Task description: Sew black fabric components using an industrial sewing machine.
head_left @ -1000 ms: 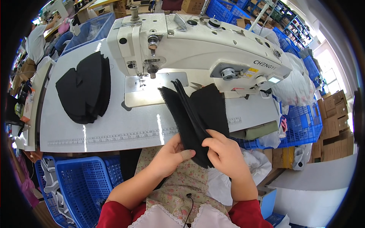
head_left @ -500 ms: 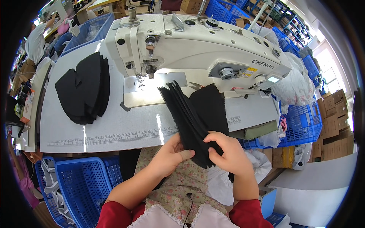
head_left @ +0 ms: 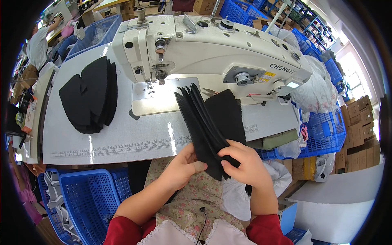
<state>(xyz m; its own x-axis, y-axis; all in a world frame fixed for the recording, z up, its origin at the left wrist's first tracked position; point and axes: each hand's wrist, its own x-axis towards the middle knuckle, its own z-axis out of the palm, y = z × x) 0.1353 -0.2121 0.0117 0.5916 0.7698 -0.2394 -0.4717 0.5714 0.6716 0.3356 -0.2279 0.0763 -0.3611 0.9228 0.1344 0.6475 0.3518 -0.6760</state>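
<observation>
A bundle of black fabric pieces [head_left: 200, 126] is held between my two hands at the table's front edge. My left hand [head_left: 182, 166] grips its left side, with the thumb on top near the lower end. From the right, my right hand [head_left: 243, 162] closes thumb and fingers on the bundle's edge. The layers fan slightly apart at the far end. Another black fabric piece [head_left: 226, 108] lies on the table just behind, partly hidden by the bundle. A second stack of black cut pieces [head_left: 90, 96], notched and rounded, rests at the table's left.
A white sewing machine [head_left: 196, 49] spans the back of the table, its needle plate lit. Scissors [head_left: 210, 91] lie near its bed. A ruler strip [head_left: 118, 150] runs along the front edge. Blue baskets [head_left: 87, 188] stand below left; another blue crate [head_left: 322, 132] is at right.
The far end of the fabric bundle has shifted slightly right and up. My right fingers have moved a little on its edge; my left hand stays nearly still.
</observation>
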